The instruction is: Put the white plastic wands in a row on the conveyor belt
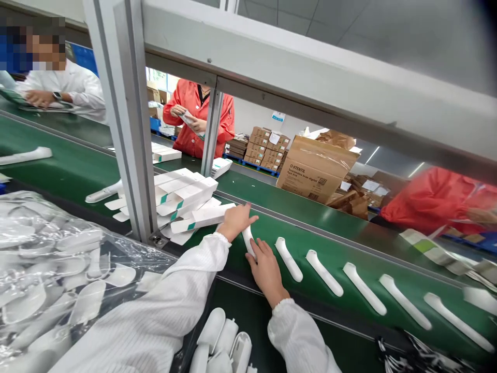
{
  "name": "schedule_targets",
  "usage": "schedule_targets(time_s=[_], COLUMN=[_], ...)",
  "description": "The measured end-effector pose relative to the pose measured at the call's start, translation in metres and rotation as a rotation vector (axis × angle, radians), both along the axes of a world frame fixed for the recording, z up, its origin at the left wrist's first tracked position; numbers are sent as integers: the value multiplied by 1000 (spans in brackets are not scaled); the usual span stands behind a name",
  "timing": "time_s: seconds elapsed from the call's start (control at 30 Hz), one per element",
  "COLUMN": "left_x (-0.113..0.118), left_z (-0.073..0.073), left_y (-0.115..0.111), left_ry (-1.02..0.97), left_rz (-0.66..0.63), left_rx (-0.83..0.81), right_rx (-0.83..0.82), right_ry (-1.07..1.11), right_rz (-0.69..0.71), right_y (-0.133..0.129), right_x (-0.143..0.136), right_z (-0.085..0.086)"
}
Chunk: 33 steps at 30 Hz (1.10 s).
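My left hand [236,221] is over the green belt [267,220], beside the stack of open white boxes [186,194], its fingers apart near the top of a white curved handle piece [248,241]. My right hand [267,269] lies at the lower part of that same piece, fingers spread and touching its side. Neither hand is closed round it. To the right, several like white pieces [289,260] lie slanted in a row on the belt.
Clear plastic with white shells [85,300] lies at left; more white parts [221,342] are below my hands. A metal post [126,119] and beam [310,72] cross the view. Black cables [411,355] lie lower right. People in white [77,85] and red [225,124] stand opposite.
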<state>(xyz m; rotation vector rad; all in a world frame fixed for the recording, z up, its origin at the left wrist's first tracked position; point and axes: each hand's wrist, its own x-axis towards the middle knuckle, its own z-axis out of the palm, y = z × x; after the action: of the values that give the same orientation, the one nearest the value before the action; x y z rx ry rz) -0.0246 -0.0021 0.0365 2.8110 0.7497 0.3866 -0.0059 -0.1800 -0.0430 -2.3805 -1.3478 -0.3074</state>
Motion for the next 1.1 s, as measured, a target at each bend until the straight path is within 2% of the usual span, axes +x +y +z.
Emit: schedule_targets(time_s=[0.1,0.17,0.23,0.37,0.5,0.6,0.67,0.73,0.83,0.97,1.1], left_x=[-18,-26,-30,-30,-27,-26,-23,-18,-7,4,10], left_z=[27,31,27,14,7,6,9,15,23,22,9], left_y=[17,28,36,40,41,41,38,30,12,-16,-34], left_ry=[-9,101,158,13,-17,6,-18,-60,-55,187,363], left_rz=[74,153,221,289,279,237,203,152,45,-17,15], left_rx=[134,158,154,235,266,275,280,288,233,45,25], right_rx=[142,178,161,66,-46,-73,-16,38,-21,-263,-393], right_ry=[-5,21,91,228,204,222,270,354,552,709,798], right_rz=[60,128,154,117,108,100,116,137,168,169,45], right_y=[1,6,15,36,50,45,27,-1,-55,-113,-145], right_x=[-12,-20,-27,-36,-39,-36,-30,-25,-29,-65,-105], right_z=[-1,1,4,10,12,14,21,33,58,82,83])
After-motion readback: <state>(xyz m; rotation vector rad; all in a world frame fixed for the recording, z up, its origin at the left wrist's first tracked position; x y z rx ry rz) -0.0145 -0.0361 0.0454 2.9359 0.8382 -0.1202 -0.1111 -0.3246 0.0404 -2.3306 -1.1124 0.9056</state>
